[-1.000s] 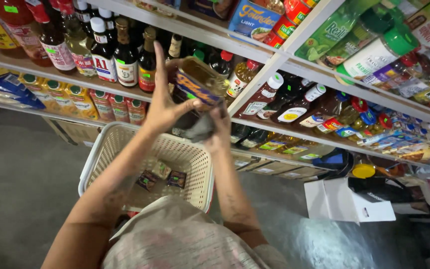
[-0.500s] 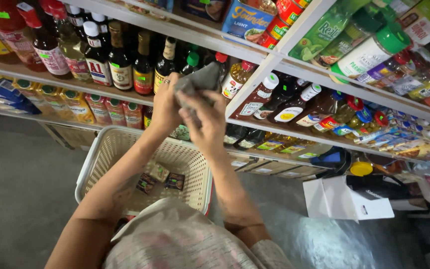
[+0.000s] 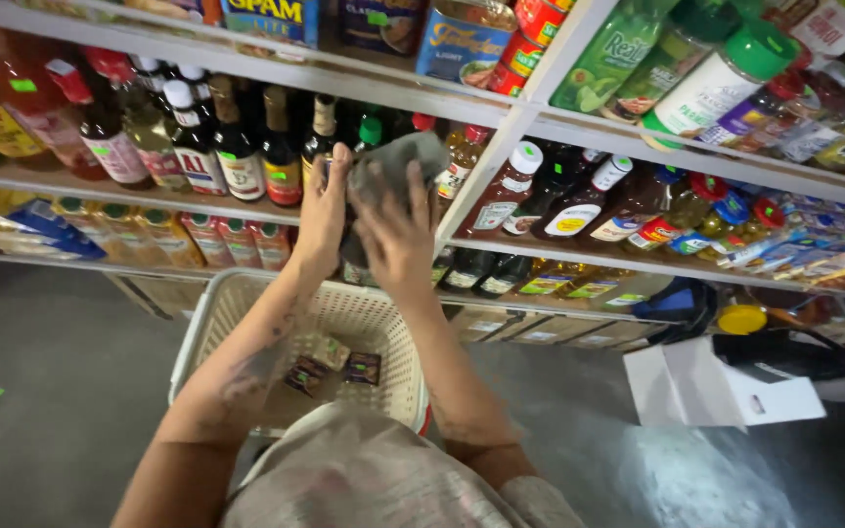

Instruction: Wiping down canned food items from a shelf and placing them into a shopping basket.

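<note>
Nearest the camera, a white plastic basket [image 3: 383, 332] sits below the raised arms — it holds three small dark packets [image 3: 330, 364] lying loose on its floor. Above it, both hands are lifted to the middle shelf [image 3: 501, 147]. The left hand [image 3: 323, 210] is cupped against the side of a grey cloth [image 3: 398, 161]; the right hand [image 3: 398, 235] is spread flat over the cloth's front, pressing rather than pinching. The cloth covers an item at the shelf edge, hidden from view. Step in hand, by judgement: wiping stock. Continued wiping calls for steady contact without knocking the adjacent dark sauce bottles [image 3: 237, 147]. Farther back, cans [image 3: 462, 39] occupy the top shelf.
</note>
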